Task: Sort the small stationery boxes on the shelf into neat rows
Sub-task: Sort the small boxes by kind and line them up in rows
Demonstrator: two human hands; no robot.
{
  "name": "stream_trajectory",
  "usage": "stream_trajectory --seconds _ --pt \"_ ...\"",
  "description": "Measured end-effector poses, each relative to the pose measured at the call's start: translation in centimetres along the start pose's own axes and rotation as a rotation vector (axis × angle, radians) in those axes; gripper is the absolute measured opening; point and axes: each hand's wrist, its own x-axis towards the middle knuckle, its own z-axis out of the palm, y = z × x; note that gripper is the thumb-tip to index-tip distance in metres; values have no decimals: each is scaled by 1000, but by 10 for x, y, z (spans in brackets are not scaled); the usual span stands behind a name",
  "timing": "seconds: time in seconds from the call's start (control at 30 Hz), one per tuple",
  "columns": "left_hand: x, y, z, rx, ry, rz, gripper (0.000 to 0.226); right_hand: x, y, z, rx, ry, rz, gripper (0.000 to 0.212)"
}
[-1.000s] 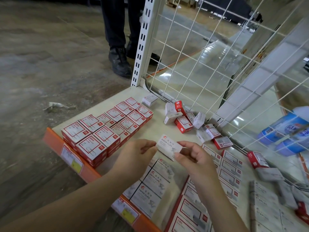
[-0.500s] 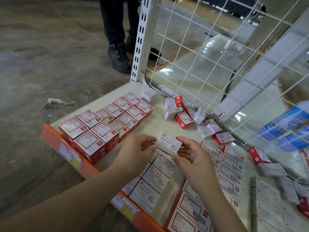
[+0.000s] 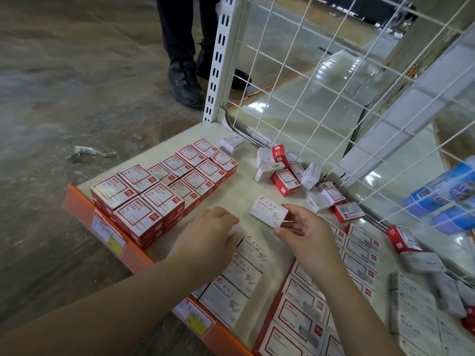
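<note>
Head view: right hand (image 3: 300, 231) pinches a small white cardboard paper-clip box (image 3: 268, 211) just above the beige shelf (image 3: 244, 191) with an orange front edge. Left hand (image 3: 209, 233), fingers curled downward, rests on a row of white paper-clip boxes (image 3: 237, 278). Neat red-and-white boxes (image 3: 164, 186) sit stacked left; loose boxes (image 3: 285, 173) lie jumbled by the white wire grid (image 3: 334, 73).

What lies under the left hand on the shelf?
The left hand rests at the far end of the white paper-clip box row on the shelf. What its palm covers is hidden.
</note>
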Motion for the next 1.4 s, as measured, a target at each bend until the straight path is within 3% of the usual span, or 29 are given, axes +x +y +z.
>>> stream_trajectory --seconds 0.13,0.3,0.47,0.67,1.4 --pt "-3 -2 -2 212 -33 102 38 12 3 3 0 -23 48 46" --pt "-2 -2 -4 290 -81 122 38 19 5 9 -12 -64 74 36" --pt "-3 -3 -4 280 -77 123 34 23 7 10 -40 -97 105 37" --pt "-3 -5 -4 270 -68 142 33 28 8 14 -68 -3 49 35" --pt "5 -19 -1 169 -89 178 32 34 3 45 -18 -125 -65 31"
